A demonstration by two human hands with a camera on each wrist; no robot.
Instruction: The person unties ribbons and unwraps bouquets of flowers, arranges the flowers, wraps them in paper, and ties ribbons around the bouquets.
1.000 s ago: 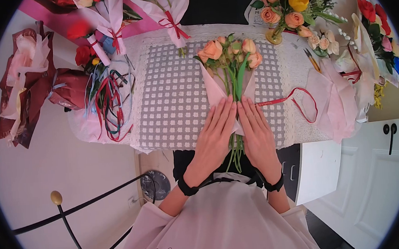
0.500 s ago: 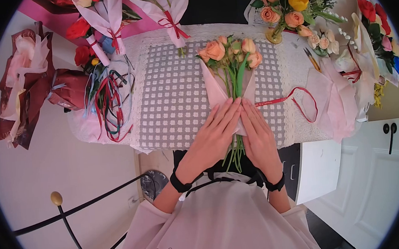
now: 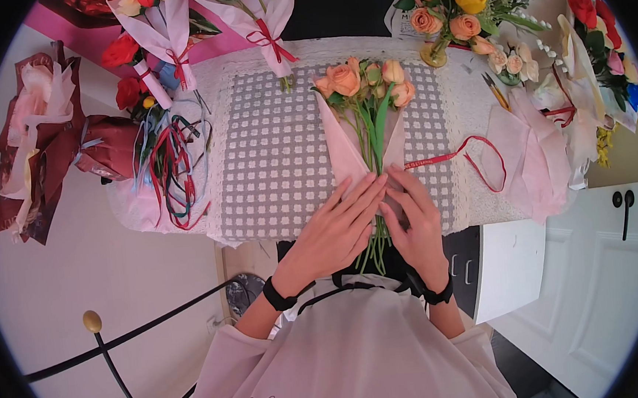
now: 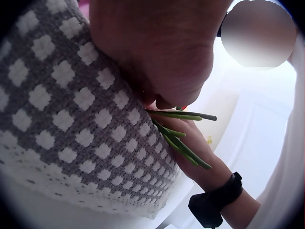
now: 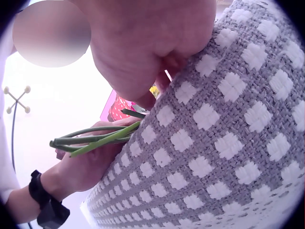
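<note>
A bouquet of peach roses (image 3: 344, 79) lies in pink wrapping paper (image 3: 340, 149) on the grey-and-white checked cloth, blooms pointing away from me. My left hand (image 3: 335, 224) rests across the lower wrap with its fingers fairly straight and slanting over the stems. Opposite it, my right hand (image 3: 415, 225) touches the wrap's right side, fingers slightly bent and thumb apart from them. Green stems (image 3: 373, 258) stick out below both hands, past the cloth's near edge; their cut ends show between the wrists in both wrist views. A lettered red ribbon (image 3: 434, 159) runs out rightward from beside my right fingertips.
Loose ribbons (image 3: 176, 172) lie in a tangle at left, near dark red wrapped bouquets. Small pink-wrapped bouquets (image 3: 267, 32) lie at the back. A vase of peach and yellow flowers (image 3: 466, 22) stands back right; scissors (image 3: 498, 92) and folded pink paper (image 3: 531, 158) lie at right.
Both hands have slid a little towards me along the wrap. The right hand's fingers have bent and its thumb has parted from them; the left fingers have tilted more across the stems.
</note>
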